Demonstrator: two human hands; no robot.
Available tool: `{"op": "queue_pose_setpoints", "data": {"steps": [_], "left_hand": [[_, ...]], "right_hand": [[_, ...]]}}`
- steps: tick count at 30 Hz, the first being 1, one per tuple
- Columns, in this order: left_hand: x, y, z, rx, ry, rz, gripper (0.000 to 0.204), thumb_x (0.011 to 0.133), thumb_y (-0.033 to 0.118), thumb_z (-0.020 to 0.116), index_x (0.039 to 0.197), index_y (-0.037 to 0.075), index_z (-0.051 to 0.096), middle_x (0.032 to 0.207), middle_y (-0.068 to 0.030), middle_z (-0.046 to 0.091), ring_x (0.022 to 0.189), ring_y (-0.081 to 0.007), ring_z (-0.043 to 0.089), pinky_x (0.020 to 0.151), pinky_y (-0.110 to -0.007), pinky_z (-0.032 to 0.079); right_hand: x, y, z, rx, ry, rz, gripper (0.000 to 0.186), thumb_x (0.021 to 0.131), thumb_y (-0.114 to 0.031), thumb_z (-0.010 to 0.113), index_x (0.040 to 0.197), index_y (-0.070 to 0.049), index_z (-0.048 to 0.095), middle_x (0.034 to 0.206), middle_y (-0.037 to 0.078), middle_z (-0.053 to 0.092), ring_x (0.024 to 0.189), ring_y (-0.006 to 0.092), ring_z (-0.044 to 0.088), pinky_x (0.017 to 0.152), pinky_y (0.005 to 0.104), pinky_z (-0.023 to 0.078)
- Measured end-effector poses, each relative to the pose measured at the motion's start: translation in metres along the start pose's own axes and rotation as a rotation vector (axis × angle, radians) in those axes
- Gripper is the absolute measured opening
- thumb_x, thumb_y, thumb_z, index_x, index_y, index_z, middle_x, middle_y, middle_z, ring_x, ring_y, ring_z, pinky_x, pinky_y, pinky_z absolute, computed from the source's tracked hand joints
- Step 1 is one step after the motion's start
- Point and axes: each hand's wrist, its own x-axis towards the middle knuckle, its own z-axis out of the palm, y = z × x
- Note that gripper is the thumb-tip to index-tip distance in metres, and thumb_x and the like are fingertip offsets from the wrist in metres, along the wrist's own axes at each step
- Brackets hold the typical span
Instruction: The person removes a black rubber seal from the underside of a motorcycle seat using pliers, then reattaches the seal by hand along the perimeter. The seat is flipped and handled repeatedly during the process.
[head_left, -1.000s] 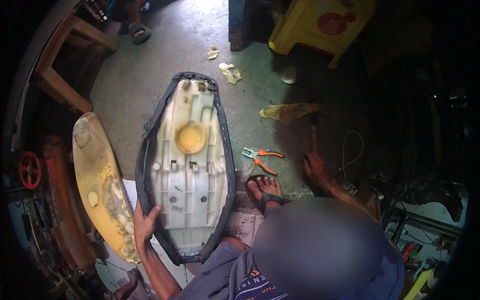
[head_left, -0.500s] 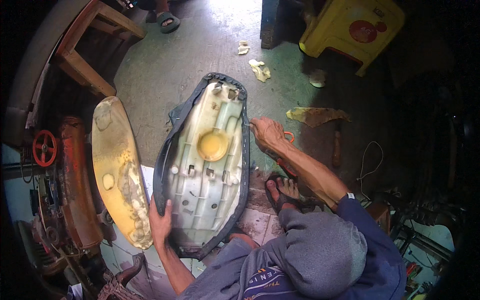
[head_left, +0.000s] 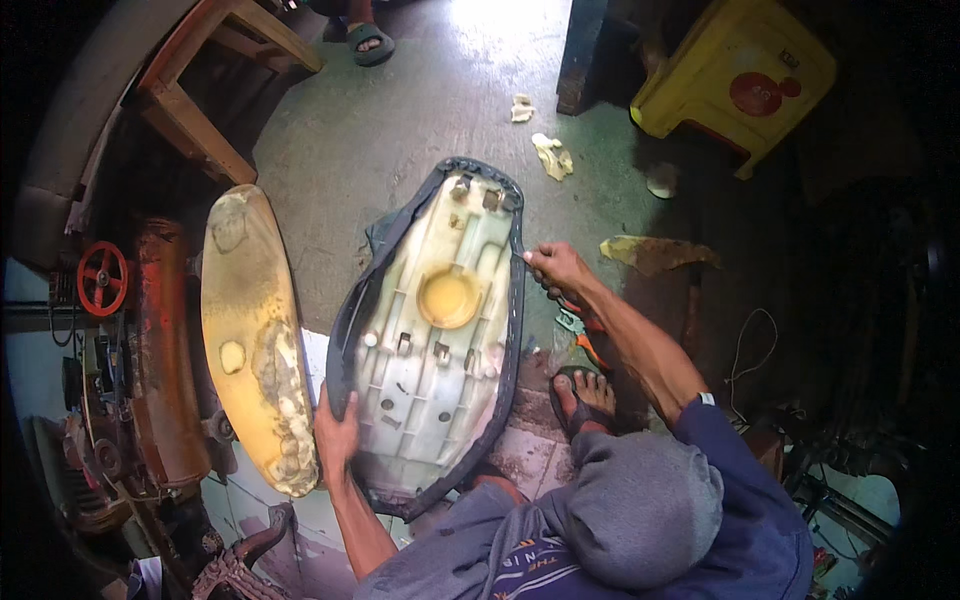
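Note:
A motorcycle seat lies upside down before me, its pale plastic base (head_left: 410, 400) facing up with a round yellowish recess in it. A dark cover (head_left: 345, 340) wraps over the rim, and small light marks run along its right edge. My left hand (head_left: 337, 432) grips the seat's lower left rim, thumb lying on the edge. At the upper right rim my right hand (head_left: 560, 268) is closed in a pinch beside the cover's edge; what its fingertips hold is too small to make out. Below that wrist are red and orange tool handles (head_left: 592, 350), partly covered by the forearm.
A long worn yellow foam pad (head_left: 235, 310) lies left of the seat. Foam scraps (head_left: 552, 157) and a brownish strip (head_left: 660, 254) are on the floor. A yellow plastic stool (head_left: 720, 90), a wooden frame (head_left: 200, 130) and a rusty cylinder (head_left: 170, 350) stand around. Another person's sandalled foot (head_left: 370, 45) shows at the top.
The whole view has shifted, so things appear farther right. My right hand has turned, its fingers now curled tighter by the rim. My left hand keeps its hold on the seat.

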Motion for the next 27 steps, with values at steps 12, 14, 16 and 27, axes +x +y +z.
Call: {"op": "queue_pose_setpoints", "data": {"steps": [12,14,16,27], "left_hand": [[0.002,-0.015,0.007,-0.045,0.025,0.021,0.061,0.099,0.022,0.07,0.151,-0.004,0.049,0.142,-0.0283,0.062,0.133,-0.0414,0.059,0.112,-0.045,0.045],[0.002,-0.015,0.006,-0.018,0.009,-0.029,0.061,0.099,0.023,0.07,0.151,-0.004,0.05,0.141,-0.0283,0.063,0.131,-0.0416,0.06,0.111,-0.045,0.045],[0.005,-0.014,0.005,-0.009,0.015,-0.023,0.061,0.099,0.023,0.07,0.15,-0.004,0.05,0.139,-0.0286,0.064,0.129,-0.0417,0.061,0.109,-0.045,0.046],[0.007,-0.013,0.013,0.018,0.155,0.058,0.052,0.097,0.019,0.072,0.144,0.003,0.058,0.13,-0.0269,0.069,0.12,-0.0407,0.068,0.101,-0.045,0.05]], "right_hand": [[-0.025,-0.071,0.007,-0.693,0.216,-0.228,0.036,0.096,-0.018,0.05,0.085,0.005,0.076,0.082,0.027,0.072,0.077,0.0443,0.074,0.072,0.0535,0.059],[-0.021,-0.069,0.009,-0.756,0.198,-0.265,0.039,0.099,-0.018,0.047,0.083,0.003,0.076,0.08,0.026,0.072,0.077,0.0447,0.074,0.072,0.0541,0.059],[-0.015,-0.063,0.009,-0.7,0.214,-0.211,0.04,0.099,-0.019,0.047,0.081,0.003,0.075,0.079,0.026,0.072,0.075,0.0424,0.074,0.069,0.0528,0.059],[-0.011,-0.019,-0.016,-0.453,-0.117,-0.108,0.025,0.094,-0.024,0.065,0.101,-0.005,0.08,0.098,0.032,0.074,0.085,0.0476,0.074,0.077,0.055,0.059]]}}
